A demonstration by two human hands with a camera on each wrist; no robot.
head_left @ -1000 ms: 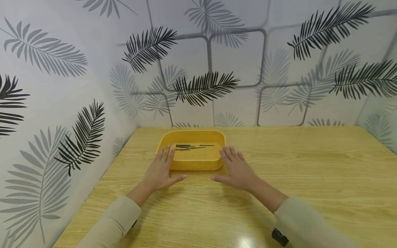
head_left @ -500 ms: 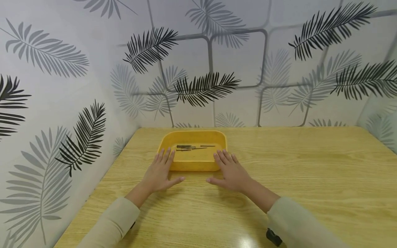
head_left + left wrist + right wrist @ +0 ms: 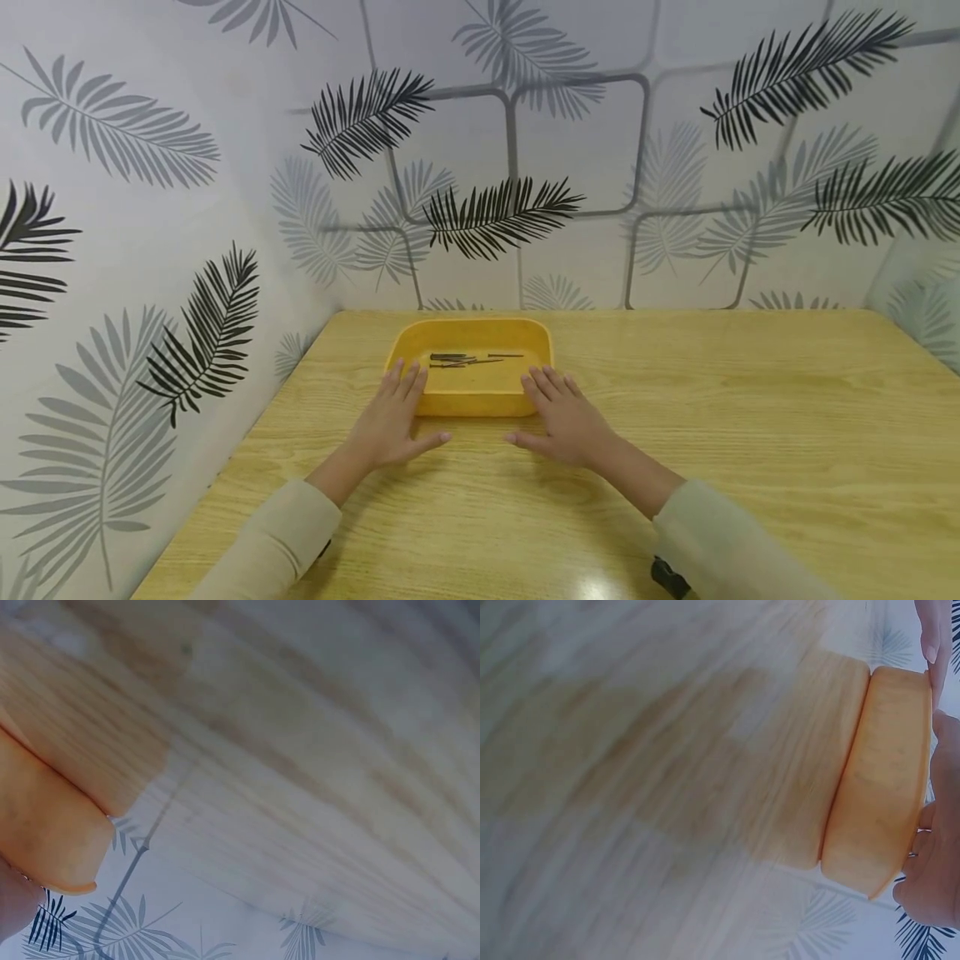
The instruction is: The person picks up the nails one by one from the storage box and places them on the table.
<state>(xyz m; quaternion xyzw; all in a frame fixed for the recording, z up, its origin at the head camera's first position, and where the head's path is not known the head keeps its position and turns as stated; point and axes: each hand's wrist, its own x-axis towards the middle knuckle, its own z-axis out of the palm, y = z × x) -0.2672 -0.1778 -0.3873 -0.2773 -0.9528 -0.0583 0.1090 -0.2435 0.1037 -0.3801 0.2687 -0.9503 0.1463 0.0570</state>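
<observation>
A shallow yellow tray [image 3: 476,405] stands on the wooden table, and its front wall fills part of both wrist views. Several thin dark nails [image 3: 450,360] lie on the tray's floor, most left of its middle, with one apart to the right. My left hand [image 3: 390,429] is at the tray's front left corner, fingers straight over the rim and thumb pointing inward. Mirroring it, my right hand [image 3: 570,429] lies at the front right corner, fingertips over the rim. Neither hand grips anything. In the right wrist view, the right hand [image 3: 937,862] partly hides the rim.
The light wooden table [image 3: 712,400] extends to the right of the tray and toward the front. Behind it and on the left rise walls [image 3: 465,275] patterned with leaves. A dark strap [image 3: 667,575] shows under the right sleeve.
Since a second ago my right hand has moved slightly left, its fingertips now farther over the tray's front right corner. My left hand, the tray and the nails have hardly moved.
</observation>
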